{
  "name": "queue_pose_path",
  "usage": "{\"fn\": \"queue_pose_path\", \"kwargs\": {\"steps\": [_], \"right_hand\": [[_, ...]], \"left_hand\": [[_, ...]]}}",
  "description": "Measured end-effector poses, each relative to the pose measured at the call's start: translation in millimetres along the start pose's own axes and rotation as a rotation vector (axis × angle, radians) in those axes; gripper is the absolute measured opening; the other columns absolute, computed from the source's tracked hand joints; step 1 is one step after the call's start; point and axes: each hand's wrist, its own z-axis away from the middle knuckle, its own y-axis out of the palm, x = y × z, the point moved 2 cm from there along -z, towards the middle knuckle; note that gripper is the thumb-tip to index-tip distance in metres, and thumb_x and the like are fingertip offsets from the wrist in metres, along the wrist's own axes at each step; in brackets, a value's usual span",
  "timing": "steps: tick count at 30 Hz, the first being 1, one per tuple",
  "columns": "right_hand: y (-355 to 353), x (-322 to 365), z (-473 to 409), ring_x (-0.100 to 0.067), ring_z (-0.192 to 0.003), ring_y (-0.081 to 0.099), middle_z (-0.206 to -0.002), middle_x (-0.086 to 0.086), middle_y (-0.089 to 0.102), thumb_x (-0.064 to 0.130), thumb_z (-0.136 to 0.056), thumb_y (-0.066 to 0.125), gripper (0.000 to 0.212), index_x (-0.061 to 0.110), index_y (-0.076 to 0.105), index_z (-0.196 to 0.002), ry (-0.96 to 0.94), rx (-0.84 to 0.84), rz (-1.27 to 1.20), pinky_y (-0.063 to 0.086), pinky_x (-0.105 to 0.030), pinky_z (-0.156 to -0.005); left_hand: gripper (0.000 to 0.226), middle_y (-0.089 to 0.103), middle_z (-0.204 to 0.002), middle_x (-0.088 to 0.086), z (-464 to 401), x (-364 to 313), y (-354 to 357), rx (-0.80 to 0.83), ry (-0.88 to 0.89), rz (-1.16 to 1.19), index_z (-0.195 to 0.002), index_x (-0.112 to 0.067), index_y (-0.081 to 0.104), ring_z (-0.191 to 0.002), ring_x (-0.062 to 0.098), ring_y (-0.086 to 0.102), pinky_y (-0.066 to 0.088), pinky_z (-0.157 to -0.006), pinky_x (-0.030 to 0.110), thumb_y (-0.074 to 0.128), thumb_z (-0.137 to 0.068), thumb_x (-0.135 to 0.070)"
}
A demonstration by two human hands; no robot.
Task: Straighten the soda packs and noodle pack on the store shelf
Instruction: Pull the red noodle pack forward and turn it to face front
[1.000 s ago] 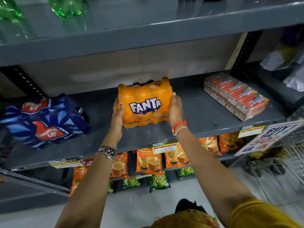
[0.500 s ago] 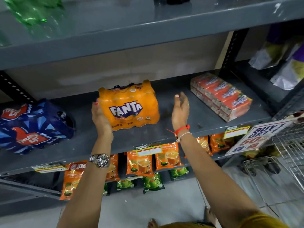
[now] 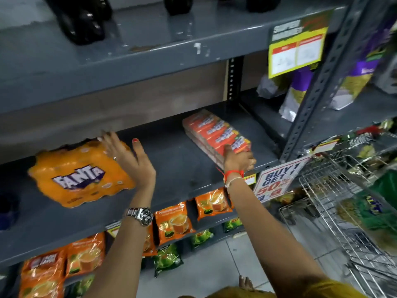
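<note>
The orange Fanta soda pack (image 3: 81,175) lies on the grey middle shelf (image 3: 182,168), tilted with its left end nearer the front edge. My left hand (image 3: 129,160) is open with fingers spread, resting at the pack's upper right corner. Further right, the red-orange noodle pack (image 3: 214,130) lies at an angle, running from the back toward the front. My right hand (image 3: 238,161) is closed around its near end. Only a dark blue sliver of the blue soda pack (image 3: 5,211) shows at the left edge.
Orange and green pouches (image 3: 174,222) hang below the shelf. A wire cart (image 3: 343,211) with goods stands at the right, beside a "Buy 1 Get 1" sign (image 3: 277,179). Dark bottles (image 3: 83,20) stand on the top shelf. A grey upright (image 3: 311,104) bounds the shelf's right end.
Both hands let go of the Fanta pack. The right hand moved right onto the noodle pack's near end; the left hand shifted to the Fanta pack's right side. The view swung right.
</note>
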Motion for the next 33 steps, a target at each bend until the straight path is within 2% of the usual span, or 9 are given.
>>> {"fn": "queue_pose_path", "kwargs": {"steps": [3,7,10,15,21,23,26,30,33], "right_hand": [[-3.5,2.8,-20.0,-0.042,-0.107,0.054,-0.124,-0.023,0.044,0.035,-0.073,0.076,0.067,-0.003,0.046,-0.120,-0.066,0.017,-0.026,0.045,-0.041,-0.095],[-10.6,2.9,-53.0,-0.031,-0.100,0.057,-0.109,-0.008,0.036,0.026,-0.074,0.076,0.050,0.005,0.055,-0.115,-0.120,0.152,-0.122,0.043,-0.032,-0.099],[-11.1,6.3,-80.8,-0.023,-0.101,0.054,-0.123,-0.011,0.044,0.020,-0.074,0.075,0.048,0.006,0.059,-0.117,-0.128,0.268,-0.156,0.040,-0.035,-0.108],[-9.2,15.6,-109.2,-0.039,-0.114,0.058,-0.127,-0.026,0.057,0.006,-0.073,0.072,0.033,0.008,0.064,-0.105,-0.111,0.418,-0.206,0.044,-0.050,-0.105],[-22.1,41.6,-123.7,-0.024,-0.090,0.066,-0.122,-0.023,0.064,-0.001,-0.082,0.064,0.039,0.001,0.058,-0.120,-0.211,0.695,-0.081,0.057,-0.026,-0.078],[-22.8,50.5,-124.2,-0.029,-0.105,0.063,-0.126,-0.020,0.061,-0.001,-0.083,0.064,0.044,0.001,0.055,-0.125,-0.305,0.753,0.002,0.052,-0.036,-0.096],[-24.6,57.4,-120.5,-0.030,-0.125,0.049,-0.132,-0.017,0.048,-0.004,-0.082,0.065,0.058,-0.001,0.044,-0.136,-0.504,0.750,0.092,0.036,-0.042,-0.113],[-24.4,44.3,-112.4,-0.033,-0.141,0.028,-0.146,-0.025,0.026,-0.014,-0.080,0.060,0.073,-0.003,0.027,-0.144,-0.713,0.695,0.094,0.020,-0.046,-0.121],[-27.3,31.0,-104.1,-0.031,-0.140,0.029,-0.144,-0.022,0.027,-0.019,-0.077,0.057,0.079,0.002,0.025,-0.146,-0.758,0.651,0.045,0.020,-0.043,-0.121]], "left_hand": [[0.057,0.019,-0.157,0.018,17.6,-14.1,43.0,0.097,0.006,0.029,-0.146,-0.003,0.024,-0.148,0.029,0.010,0.002,-0.121,0.044,0.040,-0.095,-0.023],[0.062,0.019,-0.159,0.012,32.1,-8.1,97.5,0.358,-0.205,0.107,-0.149,-0.007,0.018,-0.147,0.023,0.015,0.012,-0.121,0.038,0.043,-0.096,-0.026],[0.056,0.037,-0.150,0.014,23.9,4.5,124.5,0.541,-0.480,0.106,-0.143,-0.008,0.034,-0.139,0.028,0.036,0.025,-0.117,0.041,0.040,-0.096,-0.038],[0.062,0.057,-0.130,0.021,4.8,18.9,141.4,0.672,-0.627,-0.131,-0.126,-0.001,0.054,-0.119,0.035,0.055,0.041,-0.105,0.040,0.050,-0.089,-0.050],[0.037,0.063,-0.116,0.028,8.1,28.3,123.1,0.651,-0.731,0.102,-0.110,0.008,0.061,-0.079,0.025,0.063,0.051,-0.089,0.039,0.070,-0.079,-0.011],[0.027,0.064,-0.113,0.023,21.3,30.0,109.4,0.561,-0.710,0.207,-0.106,0.001,0.064,-0.080,0.019,0.062,0.051,-0.095,0.039,0.069,-0.080,-0.006],[0.041,0.065,-0.116,0.011,50.8,31.1,89.0,0.448,-0.577,0.327,-0.120,-0.006,0.060,-0.094,0.011,0.063,0.053,-0.082,0.018,0.068,-0.080,-0.002],[0.043,0.068,-0.108,-0.008,76.7,30.2,76.8,0.376,-0.413,0.319,-0.118,-0.023,0.059,-0.097,0.001,0.064,0.052,-0.085,0.018,0.067,-0.081,-0.004],[0.040,0.068,-0.108,-0.003,83.5,29.3,71.6,0.379,-0.328,0.276,-0.119,-0.016,0.057,-0.098,0.002,0.064,0.053,-0.085,0.020,0.067,-0.081,-0.007]]}}
